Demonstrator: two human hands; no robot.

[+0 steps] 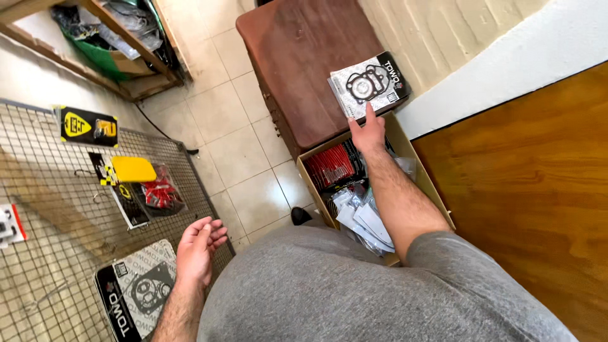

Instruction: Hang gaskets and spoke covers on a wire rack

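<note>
Now | R hand fingers on gasket pack, grip unclear | L hand fingers open, empty | box part hidden

Brown wooden cabinet, wire grid panel w/ yellow packet, tiled floor

A wooden cabinet stands on the tiled floor ahead, with 1 flat gasket packet lying at its near right corner. The right hand touches that packet's near edge. A cardboard box sits just before the cabinet, holding packets. To the left, a wire grid panel carries several hung packets; the left hand hovers beside a second gasket packet at its lower edge. A shelf stands behind the panel.
</note>
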